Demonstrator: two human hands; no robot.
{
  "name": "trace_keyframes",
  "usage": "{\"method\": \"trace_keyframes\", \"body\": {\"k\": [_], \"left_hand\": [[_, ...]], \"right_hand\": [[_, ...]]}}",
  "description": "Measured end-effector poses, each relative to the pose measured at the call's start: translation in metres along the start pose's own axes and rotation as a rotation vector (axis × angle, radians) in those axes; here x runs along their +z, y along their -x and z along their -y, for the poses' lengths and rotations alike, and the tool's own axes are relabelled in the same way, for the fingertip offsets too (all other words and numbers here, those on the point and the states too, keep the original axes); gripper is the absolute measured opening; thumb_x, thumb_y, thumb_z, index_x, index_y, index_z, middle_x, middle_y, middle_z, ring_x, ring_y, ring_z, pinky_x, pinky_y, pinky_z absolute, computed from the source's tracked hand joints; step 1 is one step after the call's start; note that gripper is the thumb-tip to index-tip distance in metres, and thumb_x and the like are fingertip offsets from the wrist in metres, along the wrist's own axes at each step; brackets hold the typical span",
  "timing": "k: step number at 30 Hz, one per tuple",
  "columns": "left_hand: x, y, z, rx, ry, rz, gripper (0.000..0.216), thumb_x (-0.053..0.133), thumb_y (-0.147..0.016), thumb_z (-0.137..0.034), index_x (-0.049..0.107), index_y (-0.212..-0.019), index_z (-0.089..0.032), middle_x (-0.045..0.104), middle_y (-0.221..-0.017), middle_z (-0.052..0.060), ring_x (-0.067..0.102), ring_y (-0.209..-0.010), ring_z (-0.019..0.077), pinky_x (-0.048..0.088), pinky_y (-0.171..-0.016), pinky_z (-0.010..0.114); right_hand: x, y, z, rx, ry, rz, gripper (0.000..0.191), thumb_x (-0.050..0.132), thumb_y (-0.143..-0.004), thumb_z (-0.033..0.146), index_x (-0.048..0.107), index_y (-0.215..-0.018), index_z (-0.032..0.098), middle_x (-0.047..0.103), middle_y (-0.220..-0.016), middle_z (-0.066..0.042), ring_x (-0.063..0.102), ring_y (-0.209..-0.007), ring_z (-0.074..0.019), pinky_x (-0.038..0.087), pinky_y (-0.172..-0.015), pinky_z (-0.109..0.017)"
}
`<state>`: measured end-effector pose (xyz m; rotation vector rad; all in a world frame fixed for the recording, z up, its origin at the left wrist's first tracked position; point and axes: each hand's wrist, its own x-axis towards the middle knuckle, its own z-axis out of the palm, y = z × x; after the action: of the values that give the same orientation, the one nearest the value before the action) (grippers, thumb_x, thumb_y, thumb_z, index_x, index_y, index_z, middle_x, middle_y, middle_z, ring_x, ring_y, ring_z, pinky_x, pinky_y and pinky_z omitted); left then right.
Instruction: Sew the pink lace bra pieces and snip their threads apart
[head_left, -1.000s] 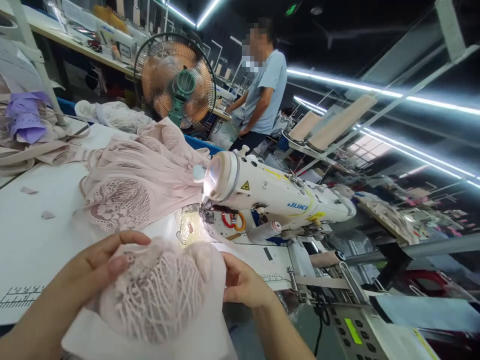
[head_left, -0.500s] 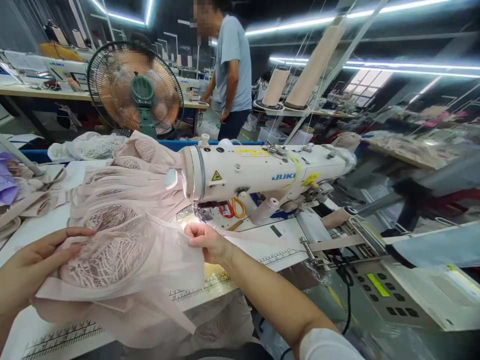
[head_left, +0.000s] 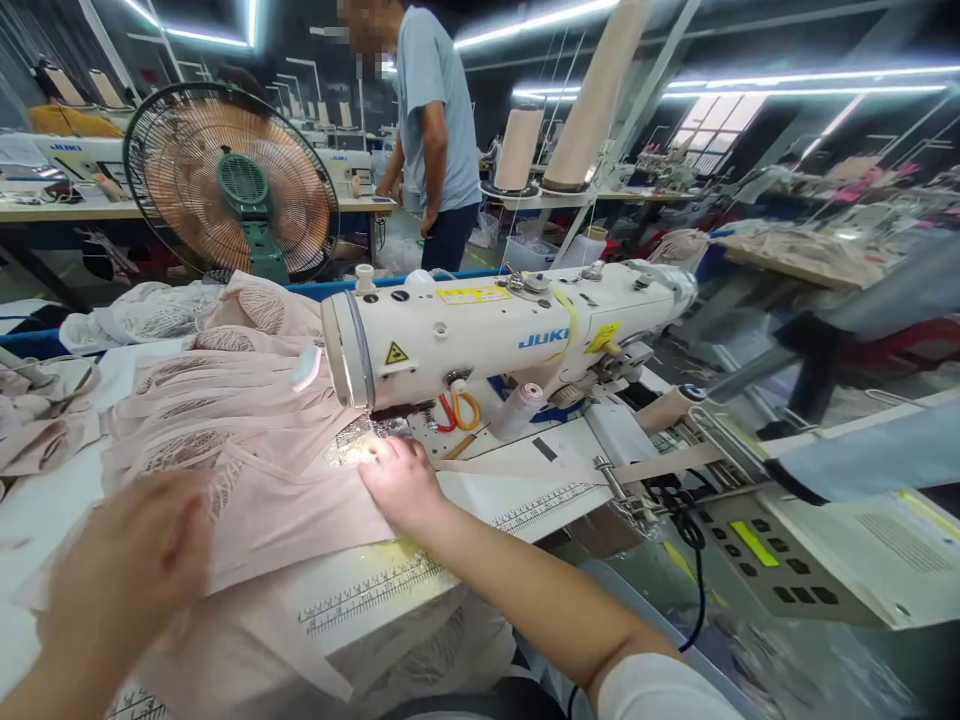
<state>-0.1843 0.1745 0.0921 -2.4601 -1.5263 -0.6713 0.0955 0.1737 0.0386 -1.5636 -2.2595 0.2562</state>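
Pale pink bra fabric with lace (head_left: 300, 520) lies across the front of the sewing machine bed. My right hand (head_left: 403, 487) has its fingers closed on the fabric's right edge, just in front of the lit needle area. My left hand (head_left: 127, 565) is over the left part of the same piece, smeared by motion, so its fingers do not show clearly. The white JUKI sewing machine (head_left: 442, 345) stands behind my right hand. More pink lace pieces (head_left: 217, 370) are bunched to the left of its head.
Orange-and-red-handled scissors (head_left: 459, 410) and a thread cone (head_left: 517, 410) rest on the machine bed. A narrow band (head_left: 667, 466) runs through a metal guide at right, above a control box (head_left: 787, 570). A large fan (head_left: 232, 185) and a standing person (head_left: 439, 130) are beyond.
My right hand has moved the fabric edge up to the needle area. The lace cup, held up before, now lies lower and flatter, and my left hand has shifted right over it. The view has turned slightly.
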Motion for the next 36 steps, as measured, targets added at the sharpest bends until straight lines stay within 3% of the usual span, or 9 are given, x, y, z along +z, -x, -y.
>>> {"method": "trace_keyframes", "body": {"k": [3, 6, 10, 16, 31, 36], "left_hand": [[0.033, -0.010, -0.072, 0.210, 0.213, 0.127, 0.037, 0.035, -0.092, -0.026, 0.058, -0.121, -0.025, 0.068, -0.112, 0.006, 0.064, -0.101, 0.0221, 0.054, -0.083, 0.033], [0.069, -0.025, -0.107, 0.305, 0.229, 0.244, 0.042, 0.029, -0.095, -0.027, 0.054, -0.127, -0.017, 0.065, -0.123, 0.010, 0.063, -0.109, 0.0211, 0.053, -0.091, 0.034], [0.096, -0.032, -0.105, 0.308, 0.195, 0.261, 0.042, 0.039, -0.092, -0.030, 0.056, -0.126, -0.013, 0.058, -0.132, 0.015, 0.056, -0.119, 0.0276, 0.049, -0.099, 0.043], [0.101, -0.039, -0.105, 0.344, 0.199, 0.283, 0.043, 0.041, -0.091, -0.028, 0.056, -0.125, -0.008, 0.054, -0.135, 0.019, 0.050, -0.125, 0.0316, 0.044, -0.103, 0.047], [0.101, -0.059, -0.113, 0.349, 0.126, 0.275, 0.037, 0.039, -0.090, -0.026, 0.056, -0.118, -0.009, 0.056, -0.122, 0.021, 0.057, -0.110, 0.0306, 0.054, -0.088, 0.042], [0.096, -0.057, -0.114, 0.384, 0.092, 0.273, 0.036, 0.041, -0.089, -0.024, 0.056, -0.119, -0.013, 0.060, -0.120, 0.016, 0.059, -0.108, 0.0277, 0.054, -0.086, 0.039]], "right_hand": [[0.005, 0.001, -0.002, -0.008, 0.104, -0.020, 0.015, 0.051, -0.086, 0.012, 0.064, -0.088, 0.018, 0.060, -0.097, -0.009, 0.048, -0.094, -0.0246, 0.037, -0.084, -0.042], [0.001, 0.009, -0.006, -0.033, 0.170, -0.039, 0.015, 0.049, -0.090, 0.016, 0.064, -0.092, 0.018, 0.061, -0.091, -0.009, 0.049, -0.090, -0.0244, 0.038, -0.079, -0.039], [-0.011, 0.043, -0.015, -0.110, 0.189, -0.052, 0.017, 0.052, -0.087, 0.016, 0.062, -0.100, 0.018, 0.063, -0.097, -0.008, 0.050, -0.090, -0.0225, 0.039, -0.077, -0.036], [-0.012, 0.090, -0.023, -0.202, 0.094, -0.159, 0.024, 0.049, -0.088, 0.019, 0.059, -0.110, 0.015, 0.062, -0.112, -0.010, 0.050, -0.094, -0.0222, 0.040, -0.081, -0.036], [-0.007, 0.096, -0.015, -0.163, 0.048, -0.152, 0.036, 0.052, -0.087, 0.022, 0.053, -0.122, 0.012, 0.063, -0.117, -0.011, 0.051, -0.104, -0.0257, 0.041, -0.089, -0.039], [-0.010, 0.096, -0.010, -0.151, 0.047, -0.140, 0.036, 0.052, -0.088, 0.023, 0.053, -0.122, 0.012, 0.062, -0.119, -0.011, 0.052, -0.107, -0.0256, 0.041, -0.091, -0.039]]}}
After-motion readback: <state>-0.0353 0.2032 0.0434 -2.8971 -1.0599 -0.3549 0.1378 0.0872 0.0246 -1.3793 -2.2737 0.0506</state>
